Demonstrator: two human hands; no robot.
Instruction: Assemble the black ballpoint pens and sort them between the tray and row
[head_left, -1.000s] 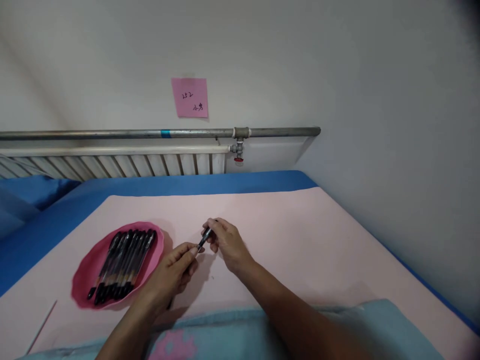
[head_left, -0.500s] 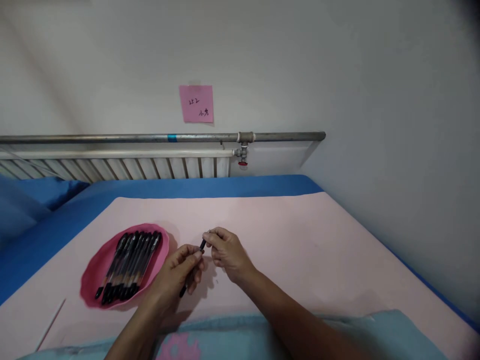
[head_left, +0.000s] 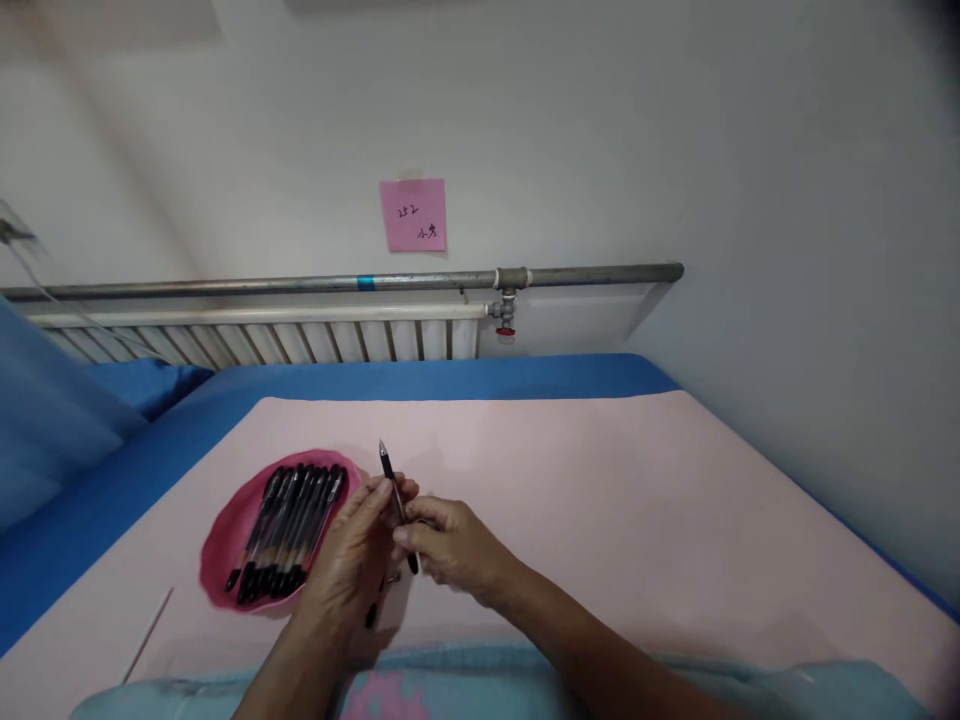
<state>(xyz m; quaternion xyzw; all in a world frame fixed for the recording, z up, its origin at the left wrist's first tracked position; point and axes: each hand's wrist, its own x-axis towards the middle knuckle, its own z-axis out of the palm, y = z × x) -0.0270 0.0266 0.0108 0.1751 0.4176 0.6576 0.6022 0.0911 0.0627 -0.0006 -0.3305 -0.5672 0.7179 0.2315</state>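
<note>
Closest to me lay a pale teal cloth (head_left: 480, 680) with a pink patch (head_left: 386, 697) on it. A thin white stick (head_left: 148, 634) rested off to my left, and a small dark piece (head_left: 371, 615), too blurred to identify, lay just beside my left wrist. Above that, my right hand (head_left: 454, 545) had its thumb and fingers closed around the lower part of a pen (head_left: 399, 502), whose black end stuck out below them. My left hand (head_left: 365, 525) pinched the same pen farther up, so both grips were narrow and full. The pen slanted between my hands, its bare tip pointing up and away from me. Just left of my left hand sat a pink tray (head_left: 217, 545) with a wavy rim, holding a row of black pens (head_left: 285, 540) side by side. Under it all spread a pink sheet (head_left: 577, 480), bordered at the far side by blue fabric (head_left: 480, 378). Beyond stood a white radiator (head_left: 360, 340) and a metal pipe (head_left: 435, 281), with a pink note (head_left: 415, 216) on the wall (head_left: 570, 130) above.
</note>
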